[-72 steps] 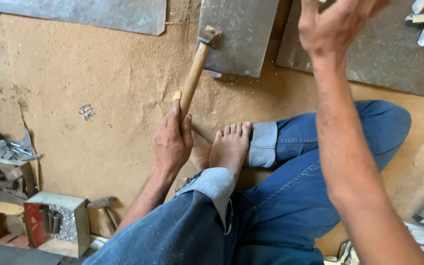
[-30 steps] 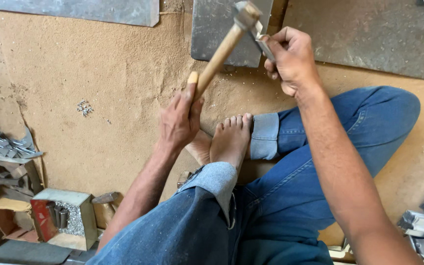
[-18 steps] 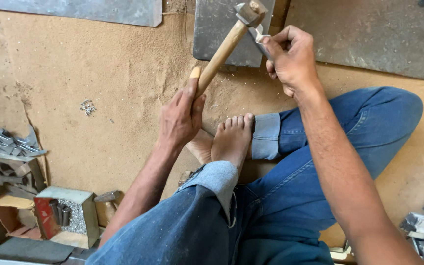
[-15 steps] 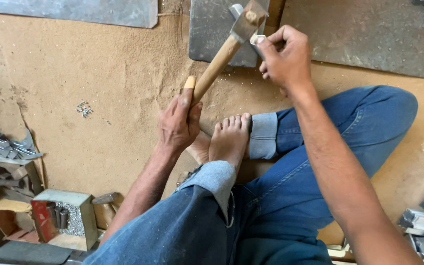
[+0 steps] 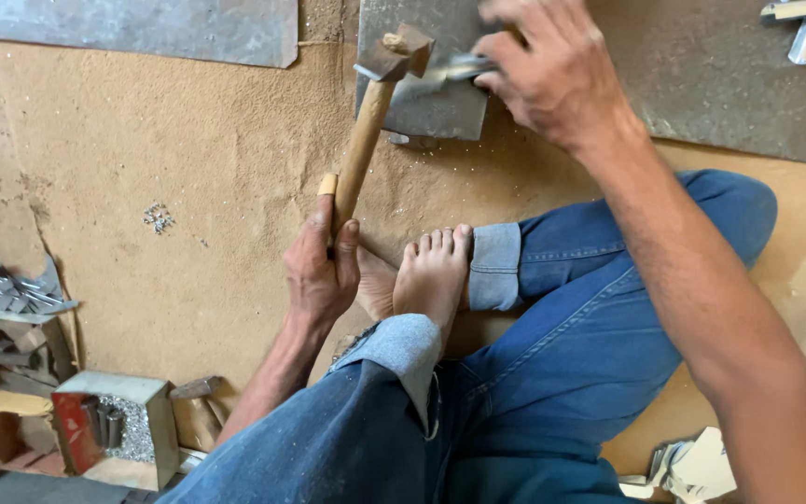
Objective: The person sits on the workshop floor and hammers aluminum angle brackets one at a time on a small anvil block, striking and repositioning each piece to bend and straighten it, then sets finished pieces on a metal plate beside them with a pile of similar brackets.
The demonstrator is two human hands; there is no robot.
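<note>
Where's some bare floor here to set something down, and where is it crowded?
The widest bare stretch of floor lies left of the hammer, below the metal sheet, apart from a small pile of bits. It is crowded at lower left around the boxes and scrap strips, and at the metal block, where the right hand holds a piece.

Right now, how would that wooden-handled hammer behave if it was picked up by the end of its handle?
The hammer looks top-heavy: a blocky metal head on a slim wooden handle, so it would probably tip head-down. The left hand grips the handle end; the bare wood likely isn't slippery. It seems stiff.
</note>
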